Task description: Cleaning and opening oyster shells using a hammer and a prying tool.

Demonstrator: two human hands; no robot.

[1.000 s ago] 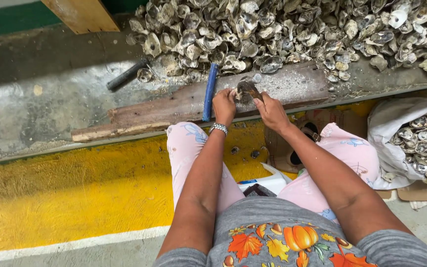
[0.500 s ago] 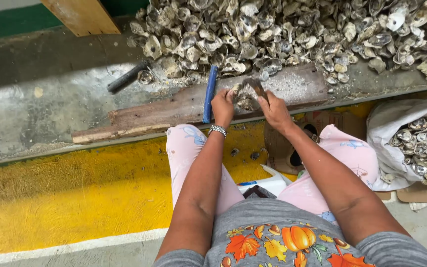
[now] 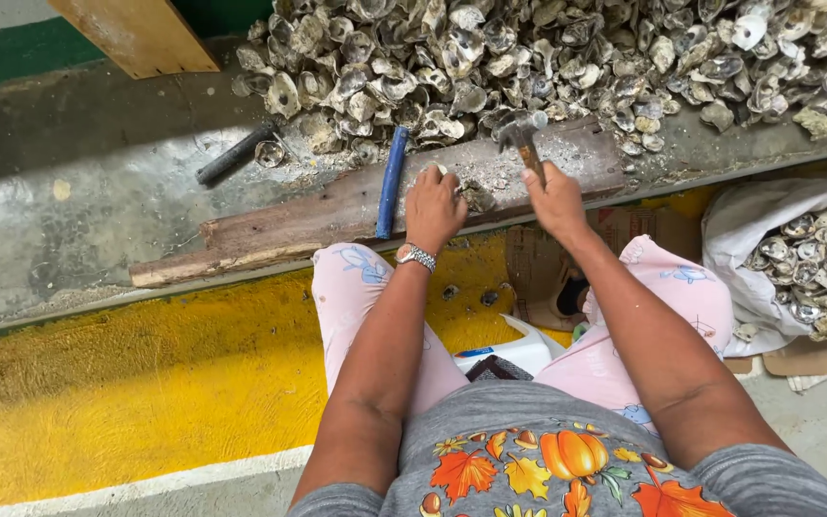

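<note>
My right hand grips the wooden handle of a small hammer, whose metal head is raised above a worn wooden plank. My left hand, with a watch on its wrist, is closed on an oyster shell and holds it down on the plank, mostly hiding it. A blue-handled tool lies across the plank just left of my left hand. A big heap of oyster shells fills the concrete ledge behind the plank.
A dark cylindrical handle lies on the wet concrete ledge at the left. A white sack with shells in it sits at the right. A yellow painted strip runs below the ledge. A wooden board leans at top left.
My right hand has lifted the hammer up and back from the shell. My left hand stays pressed on the shell on the plank.
</note>
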